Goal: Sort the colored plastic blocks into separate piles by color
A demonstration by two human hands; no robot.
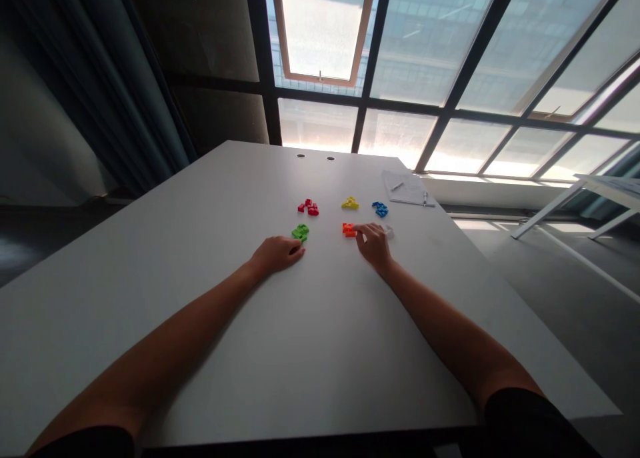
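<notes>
On the white table (pixel 240 358), small plastic blocks lie grouped by colour. My left hand (pixel 277 253) rests with curled fingers at the near edge of the green blocks (pixel 300 231); whether a piece is between its fingertips is hidden. Bent fingers of my right hand (pixel 374 243) pinch at the right side of the orange blocks (pixel 348 229). Partly behind that hand sit clear or whitish blocks (pixel 389 231). Farther back are red blocks (pixel 309 208), yellow blocks (pixel 351 203) and blue blocks (pixel 381 209).
Papers (pixel 407 188) with a pen lie at the table's far right. Two round dark holes (pixel 301 156) show near the far edge. Beyond stand large windows (pixel 320 125), with a dark curtain (pixel 100 65) on the left and another white table (pixel 610 185) on the right.
</notes>
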